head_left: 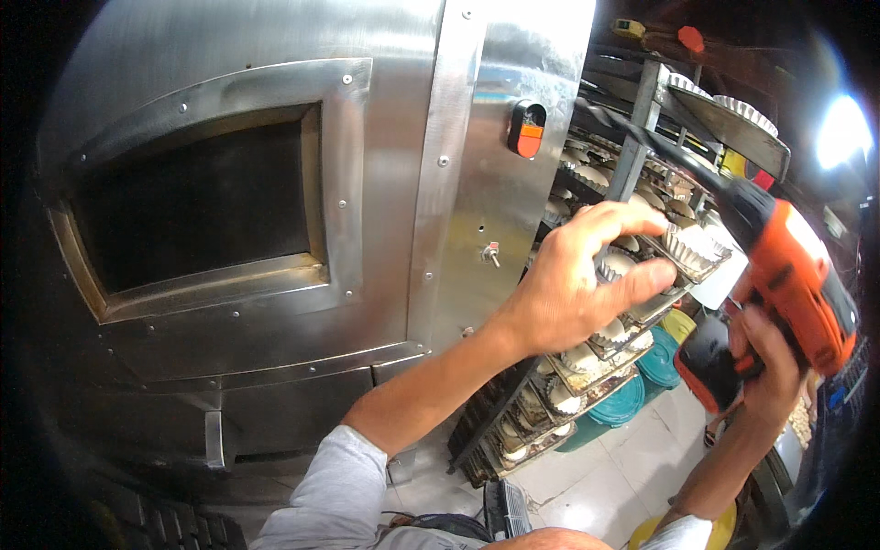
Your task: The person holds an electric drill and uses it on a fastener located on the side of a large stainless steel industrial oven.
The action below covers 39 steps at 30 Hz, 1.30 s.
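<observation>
My right hand (768, 367) grips the handle of an orange and black cordless drill (796, 266) at the right. A long dark bit (683, 163) runs from its chuck up and to the left, its far end close to the metal rack (629, 165). In the middle, my left hand (587, 280) is held out with thumb and index finger apart, nothing visibly between them. Just past its fingertips is a fluted metal baking tin (692, 246) at a tray's corner. Whether my fingers touch it I cannot tell.
A large steel oven-like cabinet (385, 165) with a dark window (192, 202) fills the left. Its side panel carries an orange-and-black push button (527, 130) and a toggle switch (492, 257). Trays of pale dough in fluted tins (564, 399) fill the rack. Teal lidded bins (616, 403) stand behind.
</observation>
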Motion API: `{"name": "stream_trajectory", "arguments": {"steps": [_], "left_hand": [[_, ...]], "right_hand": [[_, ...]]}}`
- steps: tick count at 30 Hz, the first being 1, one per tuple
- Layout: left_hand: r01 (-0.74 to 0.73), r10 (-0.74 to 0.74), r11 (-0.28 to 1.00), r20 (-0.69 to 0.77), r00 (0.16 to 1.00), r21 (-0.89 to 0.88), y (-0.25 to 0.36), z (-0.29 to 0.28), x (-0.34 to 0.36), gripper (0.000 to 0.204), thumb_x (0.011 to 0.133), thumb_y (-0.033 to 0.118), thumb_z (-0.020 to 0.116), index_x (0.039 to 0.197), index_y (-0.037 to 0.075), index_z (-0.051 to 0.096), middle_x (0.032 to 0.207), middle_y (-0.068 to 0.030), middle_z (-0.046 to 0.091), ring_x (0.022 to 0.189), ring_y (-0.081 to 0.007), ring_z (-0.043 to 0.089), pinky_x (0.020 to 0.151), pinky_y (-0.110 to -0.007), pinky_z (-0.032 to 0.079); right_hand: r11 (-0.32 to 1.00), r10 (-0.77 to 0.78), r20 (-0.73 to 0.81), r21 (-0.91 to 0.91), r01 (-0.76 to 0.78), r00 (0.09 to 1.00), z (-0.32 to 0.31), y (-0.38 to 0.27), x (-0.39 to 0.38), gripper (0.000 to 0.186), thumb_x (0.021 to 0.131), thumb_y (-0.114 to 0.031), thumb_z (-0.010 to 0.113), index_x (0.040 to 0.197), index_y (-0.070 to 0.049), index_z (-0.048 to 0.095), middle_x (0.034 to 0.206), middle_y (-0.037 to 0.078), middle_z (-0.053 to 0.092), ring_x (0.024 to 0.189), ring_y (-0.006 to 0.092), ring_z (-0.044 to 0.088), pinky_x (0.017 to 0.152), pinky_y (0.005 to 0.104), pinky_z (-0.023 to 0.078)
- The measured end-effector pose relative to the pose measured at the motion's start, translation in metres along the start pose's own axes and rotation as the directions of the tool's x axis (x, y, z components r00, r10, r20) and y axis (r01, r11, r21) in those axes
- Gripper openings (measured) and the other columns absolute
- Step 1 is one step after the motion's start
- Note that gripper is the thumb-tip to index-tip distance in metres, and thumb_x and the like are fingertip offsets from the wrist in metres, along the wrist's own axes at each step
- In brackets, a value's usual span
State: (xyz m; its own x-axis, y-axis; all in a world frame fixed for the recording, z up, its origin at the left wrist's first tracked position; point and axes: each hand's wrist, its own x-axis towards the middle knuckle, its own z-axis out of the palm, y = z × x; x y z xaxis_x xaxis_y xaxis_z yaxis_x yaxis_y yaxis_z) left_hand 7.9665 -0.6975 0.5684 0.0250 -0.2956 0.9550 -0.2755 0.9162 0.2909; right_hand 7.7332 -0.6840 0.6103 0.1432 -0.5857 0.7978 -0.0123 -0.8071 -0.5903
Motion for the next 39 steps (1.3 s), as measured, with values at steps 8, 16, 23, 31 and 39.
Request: {"name": "stream_trajectory", "arguments": {"steps": [8, 16, 23, 31, 39], "left_hand": [[-0.026, 0.084, 0.818, -0.075, 0.994, 0.574, 0.017, -0.026, -0.036, 0.039, 0.076, 0.018, 0.081, 0.109, 0.002, 0.069, 0.124, -0.0146, 0.063, 0.119, -0.0329, 0.056, 0.103, -0.044, 0.043], [0.098, -0.094, 0.921, -0.027, 0.995, 0.377, 0.025, -0.026, -0.047, 0.047, 0.084, 0.028, 0.077, 0.119, -0.001, 0.064, 0.124, -0.0153, 0.063, 0.121, -0.0282, 0.055, 0.105, -0.042, 0.042], [0.324, -0.316, 0.769, 0.113, 0.942, -0.551, 0.010, 0.015, 0.009, 0.049, 0.098, 0.035, 0.064, 0.129, -0.001, 0.056, 0.122, -0.0069, 0.064, 0.111, -0.0145, 0.059, 0.097, -0.031, 0.047], [0.330, -0.324, 0.734, 0.121, 0.938, -0.593, 0.006, 0.015, 0.022, 0.038, 0.100, 0.034, 0.060, 0.123, 0.003, 0.061, 0.113, -0.0032, 0.066, 0.099, -0.0085, 0.062, 0.089, -0.028, 0.050], [0.292, -0.358, 0.692, 0.037, 0.933, -0.661, 0.011, 0.016, 0.027, 0.033, 0.096, 0.033, 0.067, 0.109, 0.002, 0.066, 0.093, -0.0004, 0.068, 0.082, -0.0049, 0.059, 0.074, -0.021, 0.045]], "right_hand": [[0.980, 0.065, -0.032, 0.191, -0.058, 0.997, -0.029, 0.045, -0.049, 0.060, 0.074, -0.027, 0.074, 0.117, 0.008, 0.052, 0.071, 0.010, 0.057, 0.044, 0.0109, 0.045, 0.040, 0.0234, 0.036], [0.974, 0.019, 0.005, 0.228, -0.020, 1.000, 0.000, 0.059, -0.039, 0.038, 0.077, -0.014, 0.073, 0.107, 0.007, 0.062, 0.069, 0.006, 0.060, 0.053, 0.0104, 0.052, 0.052, 0.0240, 0.040], [0.985, -0.144, 0.013, -0.098, 0.145, 0.989, 0.008, 0.055, -0.006, 0.034, 0.080, -0.009, 0.069, 0.111, 0.003, 0.064, 0.088, 0.008, 0.067, 0.058, 0.0091, 0.055, 0.051, 0.0222, 0.042], [0.979, -0.122, 0.075, -0.154, 0.133, 0.990, 0.004, 0.036, 0.012, 0.031, 0.076, -0.002, 0.078, 0.106, 0.002, 0.071, 0.093, 0.008, 0.074, 0.084, 0.0170, 0.069, 0.083, 0.0323, 0.053], [0.997, -0.014, 0.125, -0.073, 0.023, 0.992, 0.009, 0.033, 0.016, 0.030, 0.079, 0.000, 0.075, 0.108, 0.005, 0.070, 0.093, 0.011, 0.074, 0.084, 0.0180, 0.071, 0.079, 0.0310, 0.057]]}}
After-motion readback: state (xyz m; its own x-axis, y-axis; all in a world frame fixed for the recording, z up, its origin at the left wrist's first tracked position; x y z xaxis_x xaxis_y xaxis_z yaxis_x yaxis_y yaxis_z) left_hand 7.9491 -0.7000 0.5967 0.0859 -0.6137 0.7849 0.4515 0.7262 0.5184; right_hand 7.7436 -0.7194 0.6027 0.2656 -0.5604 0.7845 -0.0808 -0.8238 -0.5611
